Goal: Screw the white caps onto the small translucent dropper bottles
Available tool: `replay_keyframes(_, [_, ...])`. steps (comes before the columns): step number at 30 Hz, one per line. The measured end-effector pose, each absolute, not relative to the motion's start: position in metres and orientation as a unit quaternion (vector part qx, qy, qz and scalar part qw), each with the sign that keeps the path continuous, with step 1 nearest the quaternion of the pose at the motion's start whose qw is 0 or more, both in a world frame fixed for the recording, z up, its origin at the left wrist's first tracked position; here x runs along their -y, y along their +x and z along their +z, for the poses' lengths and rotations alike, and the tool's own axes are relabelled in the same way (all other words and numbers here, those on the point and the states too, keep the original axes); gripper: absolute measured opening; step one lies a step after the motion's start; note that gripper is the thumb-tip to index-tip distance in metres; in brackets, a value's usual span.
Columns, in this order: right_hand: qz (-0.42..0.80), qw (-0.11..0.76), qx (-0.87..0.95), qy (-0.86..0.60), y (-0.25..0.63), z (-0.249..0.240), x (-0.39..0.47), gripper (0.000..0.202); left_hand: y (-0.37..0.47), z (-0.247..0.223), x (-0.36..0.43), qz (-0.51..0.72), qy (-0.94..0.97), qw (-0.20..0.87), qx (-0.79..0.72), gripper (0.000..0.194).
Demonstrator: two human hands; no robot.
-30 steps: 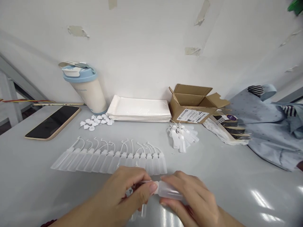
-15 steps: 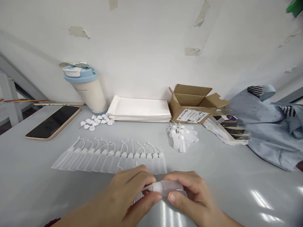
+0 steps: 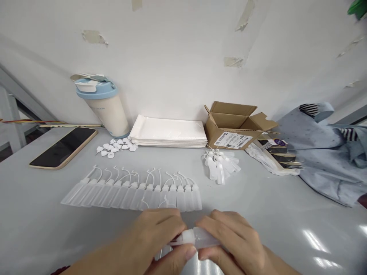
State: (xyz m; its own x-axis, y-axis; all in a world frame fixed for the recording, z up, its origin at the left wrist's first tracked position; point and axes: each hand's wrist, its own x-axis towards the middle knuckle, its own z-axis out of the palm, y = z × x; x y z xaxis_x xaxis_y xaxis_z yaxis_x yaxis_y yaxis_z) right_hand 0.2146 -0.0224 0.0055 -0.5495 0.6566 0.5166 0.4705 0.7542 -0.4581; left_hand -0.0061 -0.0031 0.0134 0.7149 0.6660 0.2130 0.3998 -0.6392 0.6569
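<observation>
About fifteen lined-up bottles (image 3: pixel 131 198) | one held bottle (image 3: pixel 200 237) | left grip (image 3: pixel 160 233): closed on top (image 3: pixel 188 236) | right grip (image 3: pixel 235 240): closed on body (image 3: pixel 207 238)

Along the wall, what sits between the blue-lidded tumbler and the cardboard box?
In the head view, a stack of flat white packets lies between the tumbler and the cardboard box, with small white pieces near the stack's left end.

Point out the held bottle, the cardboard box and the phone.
Held bottle (image 3: pixel 204 238): head view, on its translucent body.
Cardboard box (image 3: pixel 233 139): head view, on its front wall's label.
Phone (image 3: pixel 63 148): head view, mid-screen.
</observation>
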Motion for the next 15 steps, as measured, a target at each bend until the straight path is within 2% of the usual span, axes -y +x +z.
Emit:
replay_keyframes(4, [0.348, 0.327, 0.806, -0.35, 0.214, 0.006, 0.022, 0.045, -0.005, 0.006, 0.01, 0.263, 0.9, 0.204, -0.281, 0.029])
replay_keyframes(8, [0.599, 0.259, 0.657, -0.377, 0.22, 0.0, 0.016, 0.046, -0.002, 0.0, 0.017, 0.253, 0.923, 0.087, -0.275, 0.034])
replay_keyframes(10, [0.707, 0.225, 0.559, -0.37, 0.222, -0.003, 0.014, 0.045, -0.002, -0.001, 0.017, 0.236, 0.933, 0.068, -0.263, 0.034])
replay_keyframes(12, [0.752, 0.206, 0.504, -0.372, 0.222, -0.003, 0.013, 0.045, -0.002, 0.0, 0.016, 0.23, 0.934, 0.093, -0.258, 0.033])
replay_keyframes(15, [0.639, 0.245, 0.584, -0.437, 0.217, 0.001, 0.015, 0.039, -0.002, 0.005, 0.01, 0.231, 0.909, 0.188, -0.292, 0.03])
